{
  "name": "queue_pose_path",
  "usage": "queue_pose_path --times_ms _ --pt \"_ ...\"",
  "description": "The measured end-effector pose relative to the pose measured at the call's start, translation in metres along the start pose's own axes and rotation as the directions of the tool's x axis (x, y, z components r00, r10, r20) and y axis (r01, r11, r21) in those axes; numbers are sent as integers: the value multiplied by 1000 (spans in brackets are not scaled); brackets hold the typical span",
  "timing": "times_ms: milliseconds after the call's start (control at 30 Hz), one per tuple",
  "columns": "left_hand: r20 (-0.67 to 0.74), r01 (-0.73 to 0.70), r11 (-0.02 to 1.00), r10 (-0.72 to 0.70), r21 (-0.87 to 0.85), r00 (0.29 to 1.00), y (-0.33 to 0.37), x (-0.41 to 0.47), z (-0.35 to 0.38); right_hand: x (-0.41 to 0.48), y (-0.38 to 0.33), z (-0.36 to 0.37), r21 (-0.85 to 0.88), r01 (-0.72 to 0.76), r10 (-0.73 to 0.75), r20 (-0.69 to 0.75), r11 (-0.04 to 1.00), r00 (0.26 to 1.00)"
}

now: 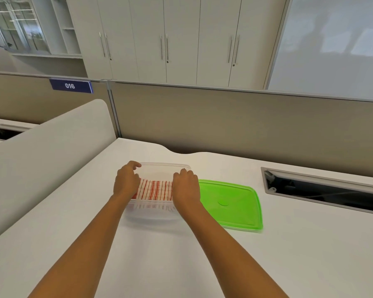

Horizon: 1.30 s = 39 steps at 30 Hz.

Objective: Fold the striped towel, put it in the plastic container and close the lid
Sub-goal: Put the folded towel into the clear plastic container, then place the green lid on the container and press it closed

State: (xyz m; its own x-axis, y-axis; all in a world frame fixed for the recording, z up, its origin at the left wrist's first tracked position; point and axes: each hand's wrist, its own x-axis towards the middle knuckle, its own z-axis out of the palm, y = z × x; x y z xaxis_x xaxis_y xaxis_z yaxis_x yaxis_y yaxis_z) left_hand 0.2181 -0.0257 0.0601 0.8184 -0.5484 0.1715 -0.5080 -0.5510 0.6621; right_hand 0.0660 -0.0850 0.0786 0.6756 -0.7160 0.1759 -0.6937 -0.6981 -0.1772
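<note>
On the white desk (289, 254) sits a clear plastic container (166, 167), and the folded striped towel (155, 190) (red-orange stripes on white) lies inside it, toward the near half, its stripes also showing through the near wall. Both hands are down in the container at the towel's two ends: the left hand (126, 181) covers the left end with fingers curled downward, its fingertips (136, 164) at the container's far left rim, and the right hand (186, 187) covers the right end with knuckles bent. Whether the fingers are pinching the cloth or only pressing on it I cannot tell, since the hands' backs hide them. The green lid (230, 203) lies flat on the desk just beside the container on its right, the right hand's edge overlapping its left border in this view. Farther right, a cable slot (323, 190) stands open in the desk, and a blue sign (70, 85) reading 016 hangs on the partition (202, 117) behind.
</note>
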Motion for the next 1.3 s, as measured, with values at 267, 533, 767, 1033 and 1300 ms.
queue_pose_path --times_ms 267,533,767,1033,1300 --pt "286 -33 874 -123 485 950 -4 -7 8 0 -2 4 -253 177 -117 235 951 965" --pt "349 -71 912 -81 403 933 -8 -2 8 -3 -4 3 -177 158 -108 262 971 959" --pt "75 -128 970 115 206 991 -10 -18 -2 -17 28 -16 245 34 56 -350 969 935" --pt "-2 -219 975 219 49 976 -5 -55 -8 -75 118 20 210 -105 132 -121 972 984" --pt "-154 -318 948 310 -29 938 2 -87 -8 -117 143 37 71 -64 65 -12 995 998"
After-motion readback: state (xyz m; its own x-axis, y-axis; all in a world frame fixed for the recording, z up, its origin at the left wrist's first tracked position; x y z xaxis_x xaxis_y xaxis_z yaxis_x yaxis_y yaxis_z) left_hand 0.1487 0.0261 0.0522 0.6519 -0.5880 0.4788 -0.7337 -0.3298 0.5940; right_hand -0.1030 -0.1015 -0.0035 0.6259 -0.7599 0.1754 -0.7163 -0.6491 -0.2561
